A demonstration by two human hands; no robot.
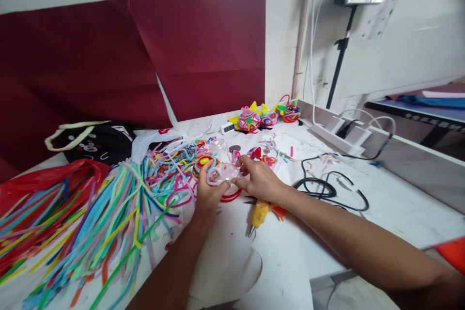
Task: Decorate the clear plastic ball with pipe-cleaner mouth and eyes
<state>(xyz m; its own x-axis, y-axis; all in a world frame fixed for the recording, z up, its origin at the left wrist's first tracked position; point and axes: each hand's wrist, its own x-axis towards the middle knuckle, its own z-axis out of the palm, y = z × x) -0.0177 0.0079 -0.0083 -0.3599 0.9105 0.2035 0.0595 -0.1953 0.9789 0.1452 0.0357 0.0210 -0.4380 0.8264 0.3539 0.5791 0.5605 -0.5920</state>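
Observation:
Between both hands is a clear plastic shell [222, 173] with a pale pink rim. My left hand [209, 193] is closed around its left side, thumb along the lower edge. My right hand [260, 179] pinches at its right edge; exactly what the fingertips grip there is partly hidden. Just behind the shell lies a coil of bright pipe cleaners [203, 162], with red loops [231, 197] showing below. Under my right wrist rests a yellow hot glue gun [259, 213], its metal nozzle pointing toward me.
Loose pipe cleaners [119, 203] and a red plastic bag [83, 169] cover the left side. A black bag [98, 143] stands behind them. Colourful fish-like ornaments [249, 119] sit at the back, near a small white digital timer [227, 129]. Black cable [319, 188] and a power strip [339, 138] lie right.

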